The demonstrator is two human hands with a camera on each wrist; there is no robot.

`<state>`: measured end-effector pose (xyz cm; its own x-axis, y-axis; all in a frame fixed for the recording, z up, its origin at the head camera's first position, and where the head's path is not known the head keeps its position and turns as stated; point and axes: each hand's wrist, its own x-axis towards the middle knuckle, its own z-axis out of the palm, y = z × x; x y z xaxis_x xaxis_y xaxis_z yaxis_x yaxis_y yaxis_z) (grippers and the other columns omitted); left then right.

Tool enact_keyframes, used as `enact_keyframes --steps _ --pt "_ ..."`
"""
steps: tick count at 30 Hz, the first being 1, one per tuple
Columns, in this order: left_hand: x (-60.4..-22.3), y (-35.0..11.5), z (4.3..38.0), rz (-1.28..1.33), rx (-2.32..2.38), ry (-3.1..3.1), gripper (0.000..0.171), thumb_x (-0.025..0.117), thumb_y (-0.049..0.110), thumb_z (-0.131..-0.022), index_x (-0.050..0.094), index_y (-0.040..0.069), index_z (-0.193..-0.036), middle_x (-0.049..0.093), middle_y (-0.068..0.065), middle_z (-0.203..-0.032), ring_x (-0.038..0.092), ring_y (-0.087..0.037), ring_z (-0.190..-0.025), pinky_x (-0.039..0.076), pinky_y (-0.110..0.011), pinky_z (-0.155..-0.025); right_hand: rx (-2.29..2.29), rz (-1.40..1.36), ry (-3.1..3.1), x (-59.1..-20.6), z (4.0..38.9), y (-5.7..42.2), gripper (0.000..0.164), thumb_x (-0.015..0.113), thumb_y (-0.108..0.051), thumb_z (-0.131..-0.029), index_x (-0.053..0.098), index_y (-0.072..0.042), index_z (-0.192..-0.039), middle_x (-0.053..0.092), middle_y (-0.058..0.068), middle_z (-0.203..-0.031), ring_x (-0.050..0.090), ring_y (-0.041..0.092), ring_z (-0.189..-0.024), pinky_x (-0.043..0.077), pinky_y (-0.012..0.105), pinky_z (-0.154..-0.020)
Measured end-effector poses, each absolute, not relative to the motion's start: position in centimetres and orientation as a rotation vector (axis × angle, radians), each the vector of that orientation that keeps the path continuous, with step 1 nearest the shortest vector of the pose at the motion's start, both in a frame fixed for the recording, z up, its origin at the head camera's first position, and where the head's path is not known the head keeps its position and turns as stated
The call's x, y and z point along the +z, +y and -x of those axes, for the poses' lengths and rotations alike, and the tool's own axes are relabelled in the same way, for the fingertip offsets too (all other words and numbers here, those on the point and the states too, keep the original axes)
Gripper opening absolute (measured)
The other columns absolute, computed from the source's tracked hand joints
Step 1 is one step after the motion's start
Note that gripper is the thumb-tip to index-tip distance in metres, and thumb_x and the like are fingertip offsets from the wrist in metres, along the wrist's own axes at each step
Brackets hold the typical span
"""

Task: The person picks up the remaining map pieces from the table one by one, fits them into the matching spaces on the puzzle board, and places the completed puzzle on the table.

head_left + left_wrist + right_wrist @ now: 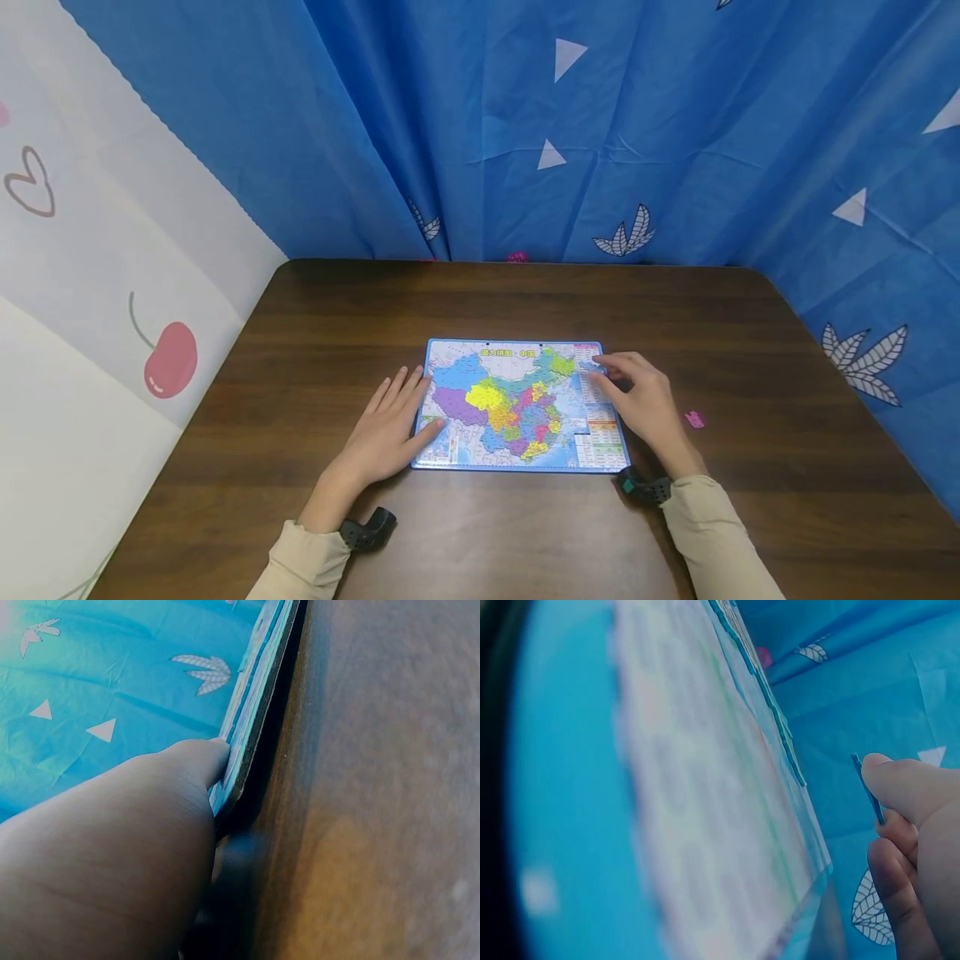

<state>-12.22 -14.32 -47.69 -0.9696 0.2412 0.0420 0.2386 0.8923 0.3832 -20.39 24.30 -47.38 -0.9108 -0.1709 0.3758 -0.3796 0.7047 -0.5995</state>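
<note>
A map puzzle board (465, 442) with a blue border and colourful regions lies flat on the table. My left hand (386, 425) lies with spread, straight fingers at its left side, the thumb over the lower left part. In the left wrist view the thumb (199, 759) touches the board's edge (251, 727). My right hand (645, 400) is over the board's right side and pinches a thin puzzle piece. Edge-on in the right wrist view, this puzzle piece (868, 791) shows between thumb and fingers; its face is hidden.
A small pink puzzle piece (694, 419) lies on the brown wooden table (337, 292), right of the board. Blue curtain (495, 125) hangs behind the table, and white printed cloth (97, 250) is on the left. Each wrist wears a black device.
</note>
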Motion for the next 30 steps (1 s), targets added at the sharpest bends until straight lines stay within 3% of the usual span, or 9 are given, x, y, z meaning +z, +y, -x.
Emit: enact_keyframes --steps 20,30 --pt "-47.5 -14.4 12.1 -0.382 0.634 3.03 0.081 0.051 0.058 -0.102 0.03 0.008 -0.163 0.019 -0.011 -0.171 0.011 -0.032 -0.161 0.007 -0.054 -0.129 1.117 -0.507 -2.607 -46.9 20.5 21.6 0.029 0.08 -0.016 -0.091 0.077 -0.01 -0.12 0.07 0.01 -0.112 0.07 0.028 -0.097 0.061 0.05 -0.088" --pt "-47.6 -14.5 12.1 -0.377 0.637 3.03 0.082 0.05 0.059 -0.102 0.029 0.009 -0.163 0.018 -0.009 -0.172 0.009 -0.03 -0.161 0.007 -0.053 -0.13 1.155 -0.503 -2.589 -48.5 20.7 20.6 0.026 0.08 -0.024 -0.092 0.078 -0.015 -0.117 0.068 -0.002 -0.103 0.063 0.012 -0.086 0.054 0.022 -0.076"
